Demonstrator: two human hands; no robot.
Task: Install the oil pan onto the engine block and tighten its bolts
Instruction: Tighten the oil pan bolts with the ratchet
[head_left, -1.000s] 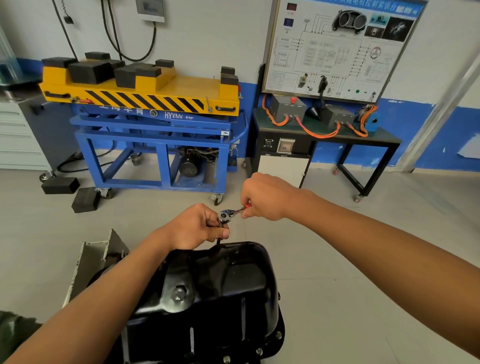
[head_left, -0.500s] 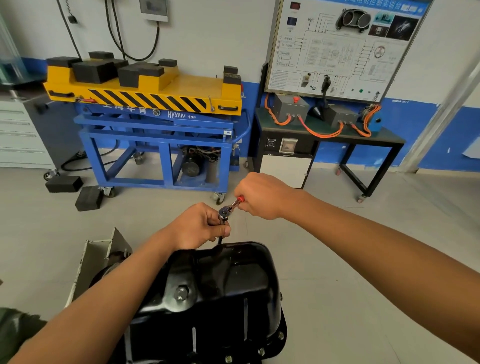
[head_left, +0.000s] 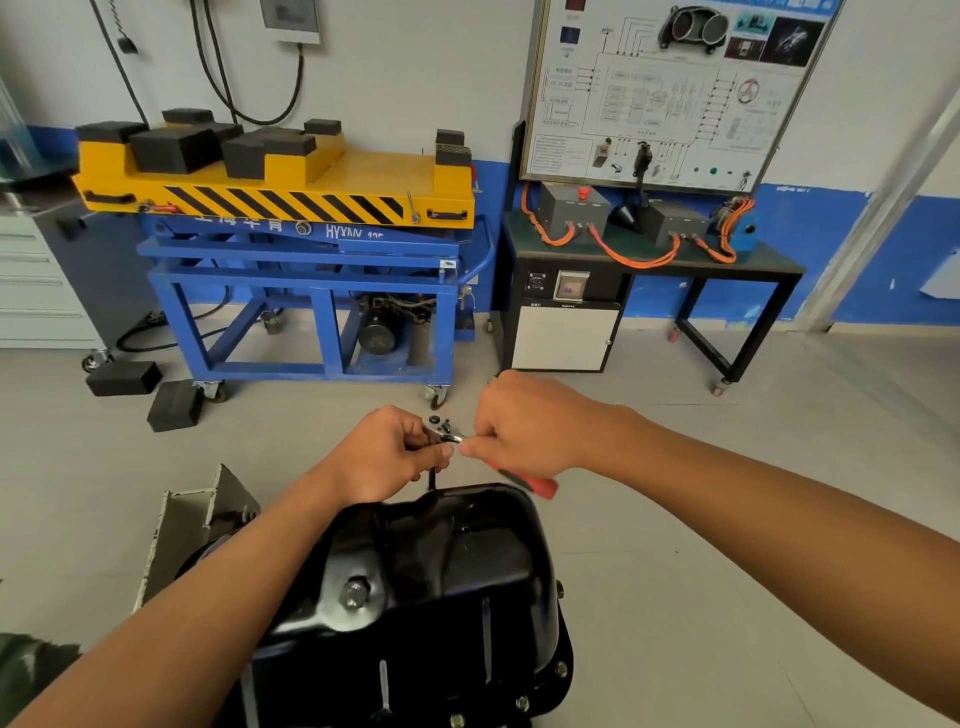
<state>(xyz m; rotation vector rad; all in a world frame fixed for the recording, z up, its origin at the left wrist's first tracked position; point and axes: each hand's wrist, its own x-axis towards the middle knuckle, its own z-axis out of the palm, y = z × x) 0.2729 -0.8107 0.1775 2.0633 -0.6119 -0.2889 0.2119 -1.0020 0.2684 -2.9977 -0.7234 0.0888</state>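
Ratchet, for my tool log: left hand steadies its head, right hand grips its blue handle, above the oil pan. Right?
No: the head view shows a red handle, not blue. Otherwise right: left hand steadies the ratchet head, right hand grips the handle, above the oil pan.

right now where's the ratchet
Head view, centre: the ratchet is just above the far edge of the oil pan, left hand at its head, right hand on its red handle.

oil pan (head_left: 457, 582): glossy black
ratchet handle (head_left: 530, 486): red
lift platform (head_left: 291, 187): yellow, black hazard stripes
cart frame (head_left: 322, 312): blue
cables (head_left: 634, 257): orange
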